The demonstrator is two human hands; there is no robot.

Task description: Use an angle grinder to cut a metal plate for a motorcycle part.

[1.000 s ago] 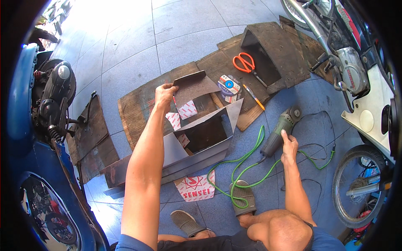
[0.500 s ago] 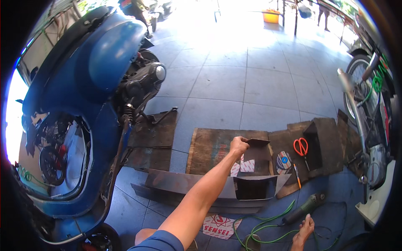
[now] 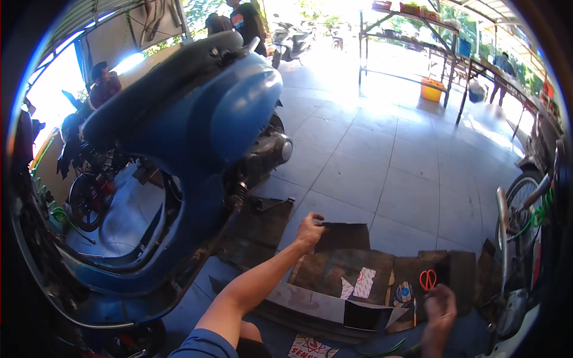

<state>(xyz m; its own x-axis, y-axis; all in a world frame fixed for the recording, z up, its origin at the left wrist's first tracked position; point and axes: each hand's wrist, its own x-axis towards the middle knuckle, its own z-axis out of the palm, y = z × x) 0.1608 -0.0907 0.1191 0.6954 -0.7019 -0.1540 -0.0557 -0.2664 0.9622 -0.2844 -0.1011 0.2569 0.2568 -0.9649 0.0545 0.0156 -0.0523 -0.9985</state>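
Note:
My left hand (image 3: pixel 309 232) is closed on the left edge of a dark flat sheet (image 3: pixel 343 237), held above the far edge of a brown wooden board (image 3: pixel 316 271). Red-and-white patterned paper pieces (image 3: pixel 364 282) lie on the board. My right hand (image 3: pixel 440 313) is raised, smeared by motion, close to orange-handled scissors (image 3: pixel 427 278). Left of it are a round blue disc (image 3: pixel 404 290) on printed paper and an orange pen-like tool (image 3: pixel 415 313). Nearer me lies a long grey bent panel (image 3: pixel 310 300) with a dark rectangular opening (image 3: pixel 362 316).
A blue scooter body (image 3: pixel 197 131) stands at the left, close to my arm. Another motorbike's wheel (image 3: pixel 521 203) is at the right. A green cord (image 3: pixel 388 349) lies at the lower edge. Farther off are metal-framed tables (image 3: pixel 412 83), a yellow tub (image 3: pixel 431 89) and people.
My left hand has lifted the dark sheet off the board toward its far side. My right hand has moved up from beside the green grinder to the scissors. The view has shifted left and up.

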